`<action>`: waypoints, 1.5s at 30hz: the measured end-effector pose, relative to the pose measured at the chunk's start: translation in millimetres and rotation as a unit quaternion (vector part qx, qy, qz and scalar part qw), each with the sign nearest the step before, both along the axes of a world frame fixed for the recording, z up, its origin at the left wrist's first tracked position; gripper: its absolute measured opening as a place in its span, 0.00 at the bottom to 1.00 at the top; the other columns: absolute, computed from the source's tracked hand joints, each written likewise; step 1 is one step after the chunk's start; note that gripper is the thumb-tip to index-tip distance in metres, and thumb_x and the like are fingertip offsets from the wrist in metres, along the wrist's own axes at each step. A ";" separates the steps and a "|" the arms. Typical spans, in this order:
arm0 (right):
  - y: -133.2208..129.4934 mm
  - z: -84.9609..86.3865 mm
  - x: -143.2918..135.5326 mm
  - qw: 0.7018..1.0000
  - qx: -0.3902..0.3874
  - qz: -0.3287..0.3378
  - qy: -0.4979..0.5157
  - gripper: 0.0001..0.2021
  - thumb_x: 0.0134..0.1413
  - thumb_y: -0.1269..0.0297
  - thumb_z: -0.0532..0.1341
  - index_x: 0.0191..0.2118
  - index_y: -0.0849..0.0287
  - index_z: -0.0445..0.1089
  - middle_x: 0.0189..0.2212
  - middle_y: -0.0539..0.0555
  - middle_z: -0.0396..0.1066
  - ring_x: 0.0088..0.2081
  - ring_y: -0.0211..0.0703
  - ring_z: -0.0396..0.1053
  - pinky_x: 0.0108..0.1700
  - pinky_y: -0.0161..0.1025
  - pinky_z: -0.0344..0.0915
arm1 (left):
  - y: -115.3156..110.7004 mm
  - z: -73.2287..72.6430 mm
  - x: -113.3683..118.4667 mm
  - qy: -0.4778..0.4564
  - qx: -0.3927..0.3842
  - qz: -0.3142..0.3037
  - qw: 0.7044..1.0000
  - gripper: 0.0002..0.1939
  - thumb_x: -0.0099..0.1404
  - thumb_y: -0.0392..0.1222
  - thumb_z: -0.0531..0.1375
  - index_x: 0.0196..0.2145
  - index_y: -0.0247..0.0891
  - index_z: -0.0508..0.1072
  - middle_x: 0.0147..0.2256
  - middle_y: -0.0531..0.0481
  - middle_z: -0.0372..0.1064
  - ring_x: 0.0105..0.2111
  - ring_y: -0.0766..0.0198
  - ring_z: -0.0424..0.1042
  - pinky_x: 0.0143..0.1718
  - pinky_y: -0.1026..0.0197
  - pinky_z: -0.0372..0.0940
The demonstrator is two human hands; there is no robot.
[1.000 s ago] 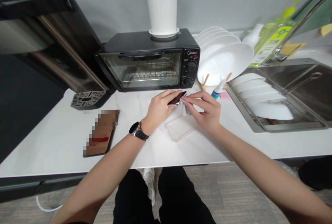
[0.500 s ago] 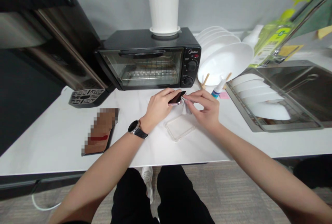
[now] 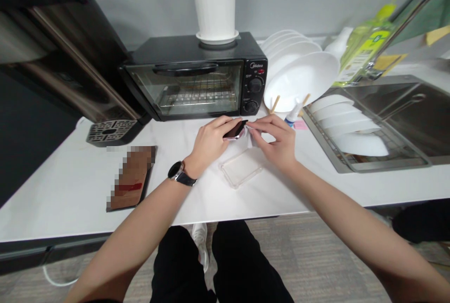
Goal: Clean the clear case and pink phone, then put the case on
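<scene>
My left hand (image 3: 212, 140), with a watch on its wrist, is closed around a dark-screened phone (image 3: 235, 130) above the counter. My right hand (image 3: 276, 139) pinches a thin whitish wipe (image 3: 250, 140) against the phone's right end. The part of the wipe between the fingers is hidden. A clear phone case (image 3: 233, 182) lies on the counter just below both hands. Beyond my right hand stands a small white spray bottle (image 3: 292, 114) with a blue lower part, its base partly hidden.
A black toaster oven (image 3: 161, 50) carries a white pot (image 3: 216, 3). White plates (image 3: 302, 80) lean in a rack on its right. A sink (image 3: 337, 165) with bowls is at the right. A dark, partly pixelated slab (image 3: 131, 181) and a drink machine (image 3: 70, 59) are at left.
The whole view has shifted slightly, so things appear a little further left. Both hands stay at the phone, with the wipe still at its right end.
</scene>
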State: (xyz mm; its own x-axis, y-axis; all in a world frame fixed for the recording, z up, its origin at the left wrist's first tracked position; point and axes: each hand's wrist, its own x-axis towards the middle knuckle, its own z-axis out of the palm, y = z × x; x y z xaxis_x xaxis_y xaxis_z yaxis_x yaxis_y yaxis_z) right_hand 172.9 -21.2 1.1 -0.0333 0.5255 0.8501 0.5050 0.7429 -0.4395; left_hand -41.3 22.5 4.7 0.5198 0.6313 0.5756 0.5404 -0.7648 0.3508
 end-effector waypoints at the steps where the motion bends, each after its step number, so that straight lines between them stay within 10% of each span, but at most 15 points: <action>1: 1.5 -0.1 1.5 1.000 -0.013 -0.010 0.008 0.10 0.67 0.64 0.66 0.49 0.49 0.83 0.36 0.53 0.80 0.38 0.42 0.77 0.41 0.41 0.77 | 0.3 0.1 -0.5 0.003 0.007 -0.001 1.000 0.32 0.64 0.24 0.55 0.62 0.41 0.77 0.55 0.46 0.78 0.53 0.58 0.78 0.58 0.57 0.72; 22: -10.4 2.4 -5.7 0.996 0.025 0.060 -0.054 0.12 0.66 0.66 0.66 0.51 0.46 0.82 0.39 0.52 0.81 0.38 0.41 0.79 0.41 0.41 0.78 | 2.1 -3.9 0.1 0.017 -0.005 0.016 1.000 0.33 0.64 0.23 0.55 0.62 0.46 0.77 0.52 0.49 0.80 0.49 0.59 0.79 0.50 0.58 0.74; 38: 2.0 -0.3 2.9 0.994 -0.090 -0.036 0.050 0.09 0.67 0.59 0.66 0.45 0.51 0.84 0.37 0.54 0.78 0.38 0.41 0.75 0.35 0.37 0.76 | 1.9 -1.7 -0.8 0.021 0.024 -0.011 0.999 0.30 0.66 0.25 0.57 0.62 0.44 0.77 0.54 0.46 0.78 0.52 0.59 0.78 0.56 0.58 0.72; 45: -2.0 2.0 -0.3 0.999 -0.003 0.045 -0.012 0.10 0.66 0.67 0.67 0.49 0.49 0.83 0.37 0.52 0.79 0.37 0.39 0.76 0.39 0.39 0.76 | 3.2 -3.3 -0.9 0.038 0.015 0.013 0.999 0.29 0.66 0.25 0.57 0.62 0.42 0.77 0.53 0.47 0.79 0.50 0.57 0.79 0.52 0.57 0.74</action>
